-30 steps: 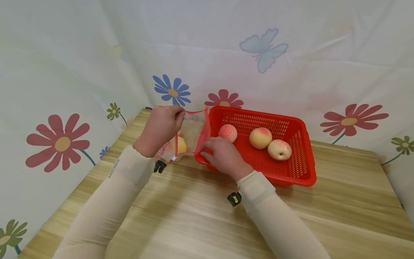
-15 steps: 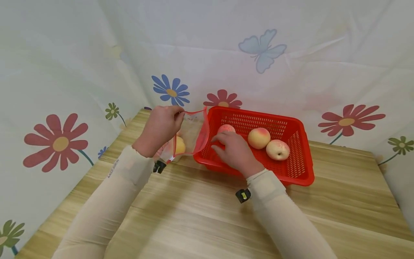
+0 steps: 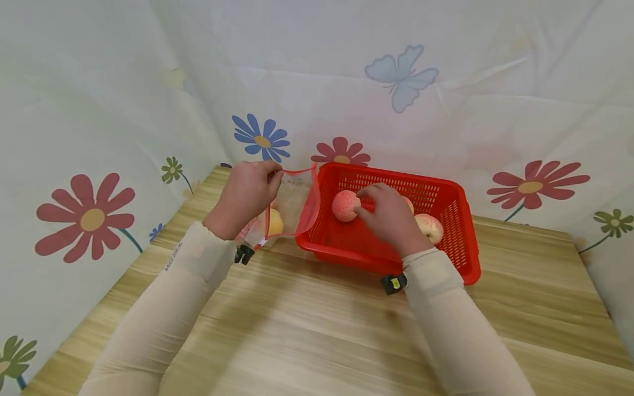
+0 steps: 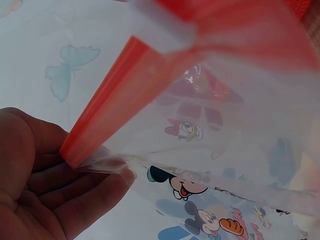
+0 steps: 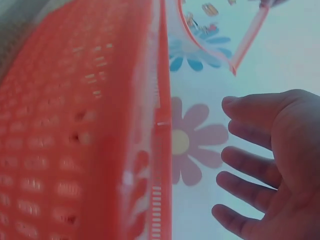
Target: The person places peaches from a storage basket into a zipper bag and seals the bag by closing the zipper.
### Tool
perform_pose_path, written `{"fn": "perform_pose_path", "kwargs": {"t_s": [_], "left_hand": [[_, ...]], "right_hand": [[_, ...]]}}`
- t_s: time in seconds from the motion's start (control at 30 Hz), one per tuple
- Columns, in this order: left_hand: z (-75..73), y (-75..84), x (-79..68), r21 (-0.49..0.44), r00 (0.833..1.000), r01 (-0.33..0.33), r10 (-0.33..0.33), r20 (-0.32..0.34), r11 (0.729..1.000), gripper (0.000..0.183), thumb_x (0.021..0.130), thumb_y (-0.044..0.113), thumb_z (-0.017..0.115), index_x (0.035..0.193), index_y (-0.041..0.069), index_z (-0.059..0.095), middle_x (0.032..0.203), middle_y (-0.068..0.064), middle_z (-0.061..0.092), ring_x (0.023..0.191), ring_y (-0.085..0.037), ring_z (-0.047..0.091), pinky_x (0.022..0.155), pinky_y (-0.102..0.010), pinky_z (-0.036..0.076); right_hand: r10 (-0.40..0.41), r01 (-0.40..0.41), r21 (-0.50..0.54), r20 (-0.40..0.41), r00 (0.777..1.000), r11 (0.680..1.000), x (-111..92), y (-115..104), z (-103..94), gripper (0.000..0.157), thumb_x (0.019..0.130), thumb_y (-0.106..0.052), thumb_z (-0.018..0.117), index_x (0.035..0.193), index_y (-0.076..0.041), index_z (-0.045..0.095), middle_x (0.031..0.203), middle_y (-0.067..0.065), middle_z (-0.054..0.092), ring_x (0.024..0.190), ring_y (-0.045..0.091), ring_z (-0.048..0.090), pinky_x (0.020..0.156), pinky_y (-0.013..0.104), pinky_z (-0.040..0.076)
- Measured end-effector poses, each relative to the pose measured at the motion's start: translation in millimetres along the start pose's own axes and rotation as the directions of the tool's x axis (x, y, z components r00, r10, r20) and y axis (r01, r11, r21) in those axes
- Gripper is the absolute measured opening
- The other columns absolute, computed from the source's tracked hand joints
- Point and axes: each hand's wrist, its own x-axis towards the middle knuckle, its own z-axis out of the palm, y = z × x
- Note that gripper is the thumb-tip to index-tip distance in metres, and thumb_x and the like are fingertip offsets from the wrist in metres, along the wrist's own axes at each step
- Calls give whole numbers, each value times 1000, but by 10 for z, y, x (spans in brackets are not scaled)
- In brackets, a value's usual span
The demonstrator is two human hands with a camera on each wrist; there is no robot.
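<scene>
My left hand (image 3: 247, 192) pinches the red-edged rim of a clear zip bag (image 3: 292, 198), whose mouth gapes toward the basket. A yellow peach (image 3: 275, 222) shows inside the bag. In the left wrist view, cartoon prints and a white slider (image 4: 165, 25) appear on the bag. My right hand (image 3: 388, 217) hovers over the red basket (image 3: 342, 250) with its fingers spread and nothing held. Its fingertips are near a pink peach (image 3: 345, 206); touching or not, I cannot tell. Two more peaches lie there, a pale one (image 3: 430, 228) and one mostly hidden behind the hand.
The basket stands on a wood-grain table (image 3: 277, 324), close to the flower-printed backdrop (image 3: 297, 71). Its raised rim and slotted wall (image 5: 75, 130) rise beside the right hand. The bag sits at the basket's left end.
My right hand has let go of the bag's edge and moved right over the basket, past the pink peach. The left hand keeps its hold on the bag, nearly still.
</scene>
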Motion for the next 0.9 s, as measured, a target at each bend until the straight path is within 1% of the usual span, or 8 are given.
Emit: {"fn": "perform_pose_path", "kwargs": {"t_s": [0.3,0.43,0.53,0.7,0.9], "left_hand": [[4,2,-7,3,1000,1,-1,1,1000,23,94,19,60,103,2,73,89,-13,74,66,-23,67,66,-33,58],[11,-1,-6,0,1000,-4,4,-9,1000,21,93,17,61,102,2,73,88,-13,74,67,-23,67,66,-34,58],[17,-3,-5,6,1000,-13,13,-17,1000,22,94,17,61,101,2,74,89,-13,74,68,-24,68,67,-34,58],[17,-2,-12,9,1000,-21,21,-22,1000,22,94,18,59,101,2,74,88,-12,75,68,-24,68,68,-34,58],[12,6,-12,0,1000,0,0,-4,1000,23,95,19,60,103,2,73,90,-12,75,68,-24,67,70,-34,59]], "right_hand": [[90,-90,7,17,996,996,41,188,-148,46,90,-29,67,131,-10,57,139,16,50,127,37,46,107,55,40],[155,-155,13,44,987,988,60,263,-206,51,88,-28,68,134,-10,54,142,17,47,128,38,44,106,57,40],[195,-197,36,64,979,980,57,315,-240,54,88,-28,68,136,-11,52,142,16,46,126,38,45,104,58,41],[228,-232,44,81,970,972,40,396,-287,57,88,-28,68,138,-10,49,142,18,46,124,39,45,104,58,42],[250,-253,19,97,963,967,36,478,-341,58,89,-27,67,140,-7,46,144,21,42,124,42,44,103,59,42]]}}
